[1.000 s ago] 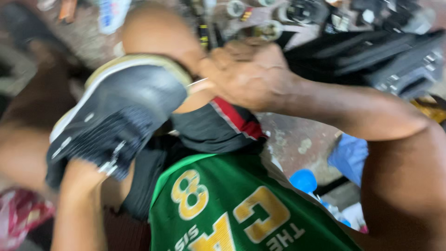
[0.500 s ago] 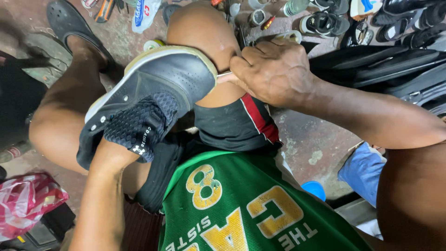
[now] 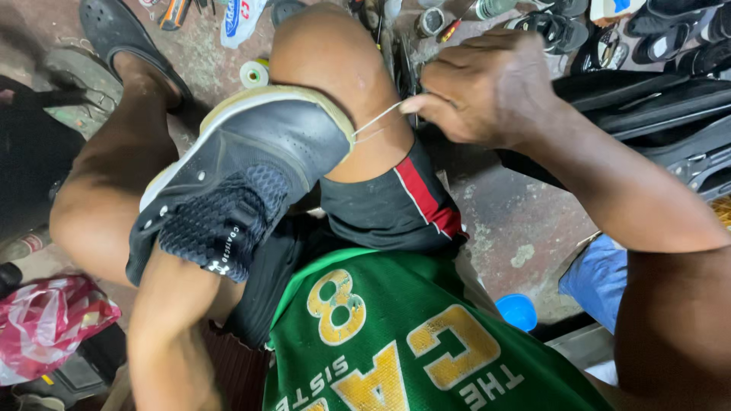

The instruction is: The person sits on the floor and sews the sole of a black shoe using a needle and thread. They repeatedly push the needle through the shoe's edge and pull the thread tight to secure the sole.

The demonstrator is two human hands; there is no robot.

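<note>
Right hand [image 3: 487, 91] pinches a taut thread [image 3: 377, 120] beside the shoe [image 3: 244, 175]; left hand is hidden inside it. Shoe looks light, flexible; sole rim is firmest.

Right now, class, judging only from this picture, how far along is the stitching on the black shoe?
Done: the thread already enters the black shoe at its toe, where upper meets the pale sole.
In hand: the right hand pinches the thread and draws it taut; the left hand is hidden inside the shoe.
Left: no finished stitches show along the sole edge, so how much remains cannot be told.
</note>
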